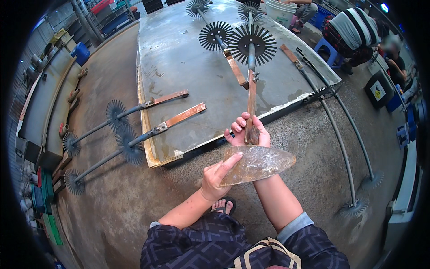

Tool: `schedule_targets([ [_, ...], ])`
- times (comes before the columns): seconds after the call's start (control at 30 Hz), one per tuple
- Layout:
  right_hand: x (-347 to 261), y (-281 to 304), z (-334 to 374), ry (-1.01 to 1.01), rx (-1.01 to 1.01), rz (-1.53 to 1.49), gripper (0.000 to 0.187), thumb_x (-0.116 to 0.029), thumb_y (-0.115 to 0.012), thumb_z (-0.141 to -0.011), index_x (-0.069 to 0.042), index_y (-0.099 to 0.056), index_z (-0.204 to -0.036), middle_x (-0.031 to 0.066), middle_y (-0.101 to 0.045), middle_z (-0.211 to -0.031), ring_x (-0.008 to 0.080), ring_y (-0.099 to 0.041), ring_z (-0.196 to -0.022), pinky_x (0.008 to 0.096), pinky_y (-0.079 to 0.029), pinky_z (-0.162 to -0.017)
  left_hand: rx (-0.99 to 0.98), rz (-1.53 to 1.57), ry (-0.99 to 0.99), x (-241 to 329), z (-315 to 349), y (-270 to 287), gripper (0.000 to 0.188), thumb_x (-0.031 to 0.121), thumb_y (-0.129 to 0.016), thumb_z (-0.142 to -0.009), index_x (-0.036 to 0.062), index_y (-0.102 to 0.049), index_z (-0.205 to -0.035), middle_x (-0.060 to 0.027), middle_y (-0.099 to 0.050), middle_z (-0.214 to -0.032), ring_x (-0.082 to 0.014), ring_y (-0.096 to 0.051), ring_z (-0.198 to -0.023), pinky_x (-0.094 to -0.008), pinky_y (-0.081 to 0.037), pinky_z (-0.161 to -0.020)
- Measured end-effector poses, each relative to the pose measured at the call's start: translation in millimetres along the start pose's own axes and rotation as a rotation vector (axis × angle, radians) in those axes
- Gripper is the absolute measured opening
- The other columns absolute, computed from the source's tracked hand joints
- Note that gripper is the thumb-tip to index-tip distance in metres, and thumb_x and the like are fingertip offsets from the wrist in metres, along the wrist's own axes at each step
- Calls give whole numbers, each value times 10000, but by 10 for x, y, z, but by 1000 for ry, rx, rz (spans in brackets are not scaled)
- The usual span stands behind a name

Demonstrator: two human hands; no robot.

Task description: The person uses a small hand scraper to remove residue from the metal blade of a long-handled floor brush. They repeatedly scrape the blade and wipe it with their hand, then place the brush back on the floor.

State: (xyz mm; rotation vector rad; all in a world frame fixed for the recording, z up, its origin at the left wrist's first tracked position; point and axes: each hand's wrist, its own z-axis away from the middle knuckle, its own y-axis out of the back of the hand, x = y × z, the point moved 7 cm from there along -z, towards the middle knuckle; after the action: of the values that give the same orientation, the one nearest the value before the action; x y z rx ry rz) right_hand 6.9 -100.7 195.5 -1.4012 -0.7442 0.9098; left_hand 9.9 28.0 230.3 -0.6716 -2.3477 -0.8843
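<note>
Fingers (240,122) of our right hand (263,135) are gripping a copper-coloured strip (252,96), and our left hand (212,181) is grasping a flat blade (264,166).
The big metal table (179,119) is apparently bearing the rod (251,56) with spoked discs (244,45), probably sparing our right hand weight; the strip's end is reaching past the near edge; the blade is crossing above our right wrist, one thumb or finger lying over its face, perhaps for steadiness.

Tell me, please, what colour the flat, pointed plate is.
The plate is mottled grey-brown with pale patches, in the head view.
</note>
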Motion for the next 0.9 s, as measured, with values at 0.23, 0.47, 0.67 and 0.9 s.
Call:
schedule_targets([
  [0.23, 1, -42, -14, 32, -43, -31, 179, -281, -440, -949, -111, -493, -933, 8, -450, -775, 159, -454, -763, 380, -414, -819, 24, -20, -10, 85, -105, 101, 504, 121, -709, -712, 65, -575, -1195, -151, -666, -903, -302, -662, -707, -353, -524, -608],
  [0.47, 13, -22, 11, 10, -66, -26, 175, -285, -446, -949, -115, -490, -946, 5, -444, -784, 155, -456, -788, 378, -404, -855, -10, -58, -42, 83, -81, 41, 497, 159, -710, -722, 75, -580, -1194, -147, -662, -863, -294, -650, -665, -351, -521, -589],
  [0.67, -13, 4, 17, 17, -59, -11, 178, -287, -444, -952, -114, -486, -952, 5, -446, -793, 154, -456, -793, 379, -404, -859, -28, -56, -37, 81, -95, 24, 497, 160, -706, -728, 81, -578, -1202, -147, -657, -839, -292, -648, -660, -352, -519, -582],
  [0.9, -19, -38, 5, 13, -74, -39, 192, -291, -413, -962, -116, -488, -940, 9, -443, -783, 158, -454, -789, 384, -413, -863, -18, -30, -8, 123, -189, 94, 500, 127, -707, -719, 65, -578, -1198, -153, -655, -839, -291, -652, -670, -348, -520, -594],
])
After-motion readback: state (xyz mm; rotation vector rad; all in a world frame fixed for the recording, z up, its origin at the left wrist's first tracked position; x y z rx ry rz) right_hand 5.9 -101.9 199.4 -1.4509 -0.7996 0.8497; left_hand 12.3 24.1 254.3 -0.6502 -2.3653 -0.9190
